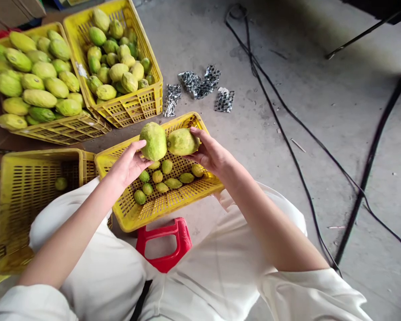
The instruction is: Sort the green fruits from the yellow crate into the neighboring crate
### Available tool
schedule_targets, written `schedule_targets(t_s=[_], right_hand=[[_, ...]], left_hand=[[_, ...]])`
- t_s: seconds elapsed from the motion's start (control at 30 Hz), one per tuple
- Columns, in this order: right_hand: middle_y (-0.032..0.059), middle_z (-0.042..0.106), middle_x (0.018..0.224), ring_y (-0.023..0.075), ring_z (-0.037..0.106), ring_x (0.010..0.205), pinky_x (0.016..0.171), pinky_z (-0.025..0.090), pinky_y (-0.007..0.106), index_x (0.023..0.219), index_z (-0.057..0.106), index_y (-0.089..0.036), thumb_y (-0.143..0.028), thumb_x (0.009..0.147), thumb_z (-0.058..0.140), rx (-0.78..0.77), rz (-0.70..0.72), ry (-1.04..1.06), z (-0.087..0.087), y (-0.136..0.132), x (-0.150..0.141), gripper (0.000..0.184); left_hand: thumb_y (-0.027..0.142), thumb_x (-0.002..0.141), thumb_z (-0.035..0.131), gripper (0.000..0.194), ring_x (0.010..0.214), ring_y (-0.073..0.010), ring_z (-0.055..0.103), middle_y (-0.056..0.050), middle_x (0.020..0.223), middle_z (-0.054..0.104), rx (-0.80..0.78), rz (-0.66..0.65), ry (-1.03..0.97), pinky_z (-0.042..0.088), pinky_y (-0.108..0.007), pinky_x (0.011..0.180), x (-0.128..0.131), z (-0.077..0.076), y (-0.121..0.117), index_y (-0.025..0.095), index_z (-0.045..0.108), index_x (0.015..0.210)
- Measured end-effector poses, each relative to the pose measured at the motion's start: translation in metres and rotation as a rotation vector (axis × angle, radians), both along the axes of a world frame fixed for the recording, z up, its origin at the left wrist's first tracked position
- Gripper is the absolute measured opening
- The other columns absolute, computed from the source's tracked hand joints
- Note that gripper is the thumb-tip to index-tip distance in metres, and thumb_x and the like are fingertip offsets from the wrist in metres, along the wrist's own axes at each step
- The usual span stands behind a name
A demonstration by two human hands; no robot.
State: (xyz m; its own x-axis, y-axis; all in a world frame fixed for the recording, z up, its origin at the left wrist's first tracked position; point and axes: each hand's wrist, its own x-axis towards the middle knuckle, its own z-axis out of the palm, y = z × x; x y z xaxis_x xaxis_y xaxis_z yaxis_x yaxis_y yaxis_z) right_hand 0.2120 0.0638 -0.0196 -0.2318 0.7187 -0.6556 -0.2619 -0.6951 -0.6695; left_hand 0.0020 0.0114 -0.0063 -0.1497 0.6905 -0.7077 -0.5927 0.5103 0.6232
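Observation:
My left hand (128,162) grips a large, bumpy green-yellow citrus fruit (154,141) that looks like a citron, thumb and fingers on its left side. A second citron (183,141), paler and lying sideways, is in my right hand (211,154), held from its right end. The two fruits are side by side, touching or nearly so. Both are above a yellow plastic crate (167,206) between my knees. Several smaller green and yellow fruits (173,183) lie on the floor of that crate. My right fingers are partly hidden behind the fruit.
Two yellow crates (127,113) heaped with similar fruit stand at the upper left. Another crate (11,191) on the left has one fruit visible. A red stool (183,236) shows between my legs. Crumpled silver wrappers (200,82) and black cables (289,154) lie on the concrete floor.

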Motion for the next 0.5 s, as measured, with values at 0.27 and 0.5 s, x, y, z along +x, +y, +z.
schedule_targets(t_s=[0.27, 0.5], right_hand=[[0.0085, 0.081, 0.116, 0.0277, 0.076, 0.119, 0.099, 0.069, 0.044, 0.1, 0.071, -0.023, -0.037, 0.08, 0.085, 0.056, 0.149, -0.009, 0.001, 0.002, 0.013, 0.028], [0.01, 0.08, 0.12, 0.0305, 0.076, 0.118, 0.103, 0.068, 0.047, 0.113, 0.073, -0.022, -0.041, 0.073, 0.095, 0.132, 0.302, 0.075, 0.002, -0.002, 0.018, 0.05]], left_hand=[[0.026, 0.082, 0.077, 0.029, 0.129, -0.0279, 0.07, -0.008, 0.118, 0.079, 0.016, 0.01, 0.008, 0.062, -0.041, 0.108, -0.004, 0.003, 0.003, 0.021, 0.069, 0.109], [0.035, 0.086, 0.075, 0.026, 0.129, -0.0328, 0.067, -0.008, 0.109, 0.079, 0.045, -0.017, 0.037, 0.061, -0.047, 0.109, -0.009, 0.004, 0.004, 0.024, 0.066, 0.108]])
